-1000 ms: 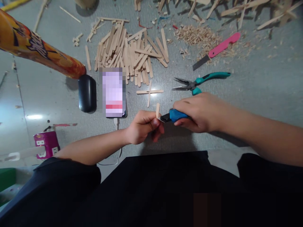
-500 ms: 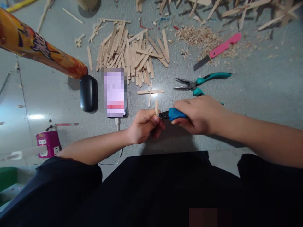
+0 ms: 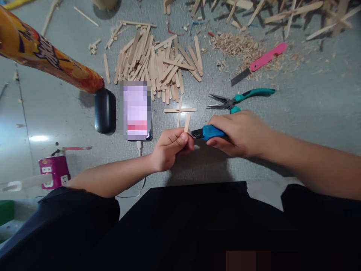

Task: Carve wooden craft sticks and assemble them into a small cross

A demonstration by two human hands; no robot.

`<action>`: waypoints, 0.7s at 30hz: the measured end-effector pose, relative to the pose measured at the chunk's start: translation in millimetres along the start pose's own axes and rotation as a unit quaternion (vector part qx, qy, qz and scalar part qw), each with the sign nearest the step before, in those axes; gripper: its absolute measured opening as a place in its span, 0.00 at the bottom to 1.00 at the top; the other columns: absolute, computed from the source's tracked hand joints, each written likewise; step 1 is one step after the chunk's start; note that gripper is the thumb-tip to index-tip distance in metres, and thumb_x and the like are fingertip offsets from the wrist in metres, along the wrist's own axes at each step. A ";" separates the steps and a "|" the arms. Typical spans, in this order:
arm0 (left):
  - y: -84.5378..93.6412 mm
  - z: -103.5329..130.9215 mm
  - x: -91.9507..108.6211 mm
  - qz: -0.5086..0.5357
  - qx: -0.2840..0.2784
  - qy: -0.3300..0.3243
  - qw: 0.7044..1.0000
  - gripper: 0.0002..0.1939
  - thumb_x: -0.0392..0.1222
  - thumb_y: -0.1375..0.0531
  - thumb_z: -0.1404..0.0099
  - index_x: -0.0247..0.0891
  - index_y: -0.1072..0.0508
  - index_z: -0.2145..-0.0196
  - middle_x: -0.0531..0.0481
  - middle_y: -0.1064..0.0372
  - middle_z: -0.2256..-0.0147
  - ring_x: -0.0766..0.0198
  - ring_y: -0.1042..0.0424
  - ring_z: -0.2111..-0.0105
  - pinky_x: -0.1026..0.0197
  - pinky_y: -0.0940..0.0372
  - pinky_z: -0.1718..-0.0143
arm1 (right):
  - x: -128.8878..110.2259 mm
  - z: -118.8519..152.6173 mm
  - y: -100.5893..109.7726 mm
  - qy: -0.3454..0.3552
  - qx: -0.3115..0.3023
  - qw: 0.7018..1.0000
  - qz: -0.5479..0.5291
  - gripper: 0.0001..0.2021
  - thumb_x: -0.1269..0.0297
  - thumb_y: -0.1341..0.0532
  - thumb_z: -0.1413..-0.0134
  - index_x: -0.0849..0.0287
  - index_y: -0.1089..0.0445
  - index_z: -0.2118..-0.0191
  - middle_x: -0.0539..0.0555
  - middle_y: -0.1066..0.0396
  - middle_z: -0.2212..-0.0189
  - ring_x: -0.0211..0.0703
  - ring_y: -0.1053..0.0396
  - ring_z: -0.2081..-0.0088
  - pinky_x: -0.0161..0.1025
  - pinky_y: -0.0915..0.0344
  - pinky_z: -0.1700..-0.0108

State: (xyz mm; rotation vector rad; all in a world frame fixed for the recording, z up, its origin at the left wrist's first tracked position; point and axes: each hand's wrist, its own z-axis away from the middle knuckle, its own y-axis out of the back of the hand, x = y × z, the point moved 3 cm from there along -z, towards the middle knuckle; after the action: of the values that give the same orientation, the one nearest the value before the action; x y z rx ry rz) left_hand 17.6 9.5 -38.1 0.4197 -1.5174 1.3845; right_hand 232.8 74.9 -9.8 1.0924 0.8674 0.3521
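Observation:
My left hand (image 3: 172, 148) pinches a short wooden stick (image 3: 187, 123) between thumb and fingers, its upper part standing up out of the grip. From the right, my right hand (image 3: 239, 133) is wrapped round a blue-handled cutter (image 3: 213, 133), whose dark tip points at the stick close to my left thumb. The blade is too small to make out clearly. Just above my left hand, two wooden sticks form a cross (image 3: 183, 110) on the table. Above my right hand lie teal-handled pliers (image 3: 229, 102) with their jaws apart.
Behind the cross lies a pile of wooden sticks (image 3: 141, 56). A phone (image 3: 137, 109) with a cable, a black case (image 3: 105, 111) and an orange tube (image 3: 50, 56) are at left. A pink-handled saw (image 3: 267, 57) lies by wood shavings (image 3: 239, 45); crossed sticks (image 3: 293, 13) stand at back right.
The cutter has shifted slightly right, away from my left thumb. The held stick now leans a little to the right and shows more of its length.

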 end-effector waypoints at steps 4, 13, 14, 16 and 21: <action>0.2 1.0 -1.2 0.001 -0.002 0.010 1.000 0.24 0.56 0.37 0.21 0.37 0.27 0.70 0.60 0.48 0.81 0.73 0.52 0.82 0.66 0.56 0.80 | -0.1 -0.4 -1.3 -0.005 0.012 1.000 0.008 0.43 0.23 0.63 0.28 0.56 0.26 0.52 0.61 0.22 0.68 0.54 0.32 0.70 0.45 0.53 0.65; 13.5 6.0 -12.7 -0.008 0.006 0.004 1.000 0.23 0.54 0.41 0.20 0.39 0.31 0.71 0.57 0.46 0.79 0.69 0.46 0.78 0.60 0.49 0.74 | -1.2 -2.0 -2.2 -0.003 0.021 1.000 0.021 0.44 0.24 0.63 0.28 0.58 0.26 0.51 0.61 0.23 0.69 0.53 0.34 0.71 0.44 0.55 0.66; 13.6 6.0 -12.7 -0.006 0.003 0.002 1.000 0.22 0.54 0.41 0.20 0.39 0.31 0.71 0.57 0.46 0.78 0.69 0.46 0.78 0.60 0.49 0.74 | -1.1 -1.6 -2.4 -0.003 0.023 1.000 0.020 0.43 0.24 0.63 0.28 0.58 0.26 0.52 0.61 0.23 0.69 0.52 0.34 0.71 0.44 0.55 0.66; 13.4 5.8 -12.3 -0.003 0.000 0.000 1.000 0.22 0.54 0.40 0.20 0.39 0.30 0.70 0.57 0.45 0.78 0.69 0.45 0.78 0.60 0.49 0.74 | -0.7 -0.6 -2.9 -0.004 0.025 1.000 0.018 0.43 0.24 0.62 0.28 0.57 0.26 0.52 0.61 0.23 0.69 0.52 0.34 0.72 0.44 0.55 0.66; 12.7 4.8 -11.2 -0.005 -0.003 -0.001 1.000 0.23 0.55 0.40 0.20 0.40 0.31 0.71 0.57 0.46 0.79 0.69 0.46 0.78 0.59 0.50 0.74 | 0.9 0.3 -4.6 -0.005 0.024 1.000 0.012 0.43 0.23 0.62 0.28 0.57 0.26 0.51 0.61 0.23 0.69 0.53 0.33 0.71 0.45 0.54 0.65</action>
State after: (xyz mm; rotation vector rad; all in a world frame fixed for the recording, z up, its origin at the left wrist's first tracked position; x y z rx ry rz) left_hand 10.5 4.8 -53.4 0.4251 -1.5187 1.3727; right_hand 232.8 73.1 -14.2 1.1495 0.8581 0.3473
